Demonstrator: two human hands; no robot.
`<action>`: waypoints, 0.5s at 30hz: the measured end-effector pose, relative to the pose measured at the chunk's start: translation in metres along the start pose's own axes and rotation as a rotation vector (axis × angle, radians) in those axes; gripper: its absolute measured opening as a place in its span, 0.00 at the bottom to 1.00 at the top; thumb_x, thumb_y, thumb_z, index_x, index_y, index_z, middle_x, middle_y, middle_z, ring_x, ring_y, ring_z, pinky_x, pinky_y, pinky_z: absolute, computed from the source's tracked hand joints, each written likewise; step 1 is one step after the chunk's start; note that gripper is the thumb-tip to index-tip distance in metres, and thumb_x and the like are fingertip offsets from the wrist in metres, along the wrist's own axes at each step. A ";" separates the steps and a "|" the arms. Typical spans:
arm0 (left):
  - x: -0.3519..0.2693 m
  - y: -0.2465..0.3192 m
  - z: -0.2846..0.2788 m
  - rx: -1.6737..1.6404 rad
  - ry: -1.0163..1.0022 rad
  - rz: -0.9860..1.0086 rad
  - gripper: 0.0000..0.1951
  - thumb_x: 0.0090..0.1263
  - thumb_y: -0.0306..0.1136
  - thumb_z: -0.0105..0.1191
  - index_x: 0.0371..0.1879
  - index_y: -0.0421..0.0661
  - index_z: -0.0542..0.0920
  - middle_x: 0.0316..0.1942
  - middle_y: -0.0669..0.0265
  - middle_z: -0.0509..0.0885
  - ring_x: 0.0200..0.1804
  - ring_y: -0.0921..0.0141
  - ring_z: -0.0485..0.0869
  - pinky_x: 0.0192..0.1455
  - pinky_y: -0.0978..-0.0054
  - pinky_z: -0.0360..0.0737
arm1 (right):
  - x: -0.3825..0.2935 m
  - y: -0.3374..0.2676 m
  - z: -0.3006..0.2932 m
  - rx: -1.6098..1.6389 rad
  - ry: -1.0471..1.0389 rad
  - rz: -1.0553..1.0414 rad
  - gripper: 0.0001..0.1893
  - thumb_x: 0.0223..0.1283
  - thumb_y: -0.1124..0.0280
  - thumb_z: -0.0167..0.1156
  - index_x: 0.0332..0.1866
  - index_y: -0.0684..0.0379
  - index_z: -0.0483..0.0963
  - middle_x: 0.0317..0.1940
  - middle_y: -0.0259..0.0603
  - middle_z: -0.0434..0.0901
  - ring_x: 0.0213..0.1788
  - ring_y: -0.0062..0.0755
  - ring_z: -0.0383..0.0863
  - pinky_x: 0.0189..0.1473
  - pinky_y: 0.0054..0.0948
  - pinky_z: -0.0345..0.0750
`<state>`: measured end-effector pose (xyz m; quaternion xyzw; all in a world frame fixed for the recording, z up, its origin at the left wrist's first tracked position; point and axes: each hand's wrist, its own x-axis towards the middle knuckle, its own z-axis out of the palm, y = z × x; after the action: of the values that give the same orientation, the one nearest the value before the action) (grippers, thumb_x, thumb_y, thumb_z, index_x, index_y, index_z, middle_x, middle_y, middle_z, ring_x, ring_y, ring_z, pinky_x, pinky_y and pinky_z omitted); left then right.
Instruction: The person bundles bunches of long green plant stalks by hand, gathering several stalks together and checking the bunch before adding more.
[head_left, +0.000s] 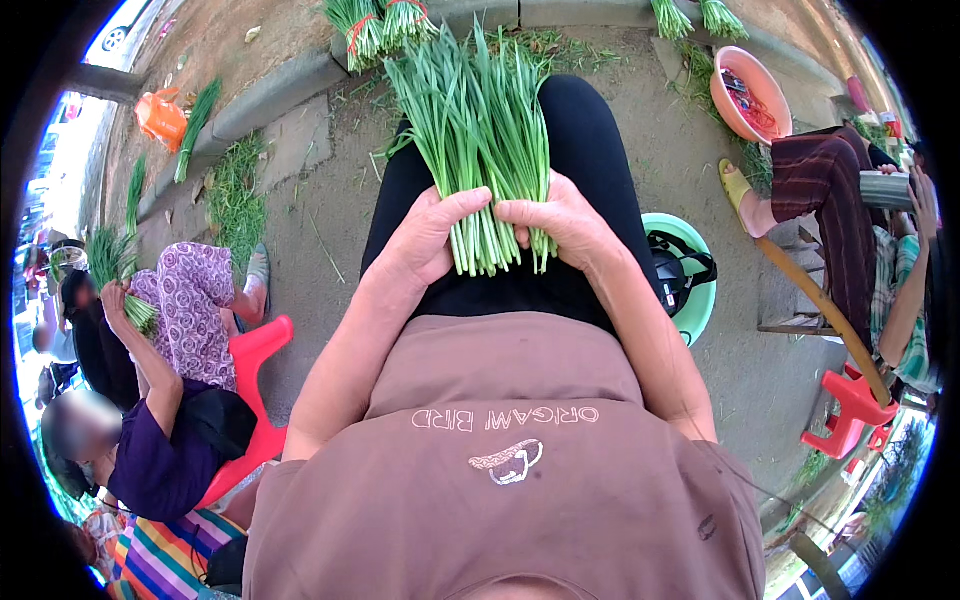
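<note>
A broad bunch of garlic chives (480, 142) lies over my lap, its green tips pointing away and its pale cut ends towards me. My left hand (431, 232) grips the stems on the left, with the thumb laid across the front. On the other side my right hand (559, 225) holds the right part of the bunch, its thumb also over the stems. Both thumb tips nearly meet at the middle, where the stalks split into two groups. The fingers behind the stems are mostly hidden. Black trousers (589, 127) show beneath the leaves.
Tied chive bunches (365, 34) rest by the kerb (285, 90). A green basin (697, 315) holding a black bag stands right of my leg. Further right are a pink basin (780, 101) and a red stool (844, 412). Seated people flank me; the left one (165, 442) holds chives.
</note>
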<state>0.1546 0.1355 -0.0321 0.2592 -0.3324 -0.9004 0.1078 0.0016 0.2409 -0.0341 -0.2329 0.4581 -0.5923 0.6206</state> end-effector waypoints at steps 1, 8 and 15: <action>0.000 -0.001 0.001 0.007 0.005 0.009 0.16 0.70 0.30 0.54 0.52 0.34 0.73 0.38 0.55 0.84 0.35 0.63 0.86 0.40 0.66 0.86 | 0.000 0.000 0.000 0.001 0.001 0.013 0.16 0.56 0.73 0.68 0.47 0.63 0.71 0.29 0.34 0.76 0.21 0.18 0.73 0.22 0.19 0.71; -0.001 0.001 0.013 0.074 0.005 0.059 0.12 0.68 0.27 0.53 0.48 0.34 0.75 0.36 0.56 0.83 0.32 0.64 0.85 0.36 0.67 0.85 | -0.001 0.002 0.001 -0.039 -0.010 -0.009 0.18 0.55 0.70 0.70 0.47 0.62 0.72 0.30 0.33 0.77 0.21 0.17 0.72 0.22 0.18 0.71; 0.001 -0.006 0.000 0.057 0.070 0.066 0.15 0.66 0.24 0.56 0.51 0.36 0.76 0.43 0.61 0.84 0.41 0.69 0.84 0.46 0.69 0.84 | -0.001 0.001 -0.003 0.012 -0.006 0.070 0.19 0.54 0.67 0.70 0.48 0.62 0.73 0.31 0.32 0.77 0.24 0.17 0.74 0.24 0.18 0.72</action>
<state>0.1535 0.1396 -0.0357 0.2823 -0.3624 -0.8769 0.1416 -0.0001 0.2430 -0.0360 -0.2145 0.4605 -0.5726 0.6435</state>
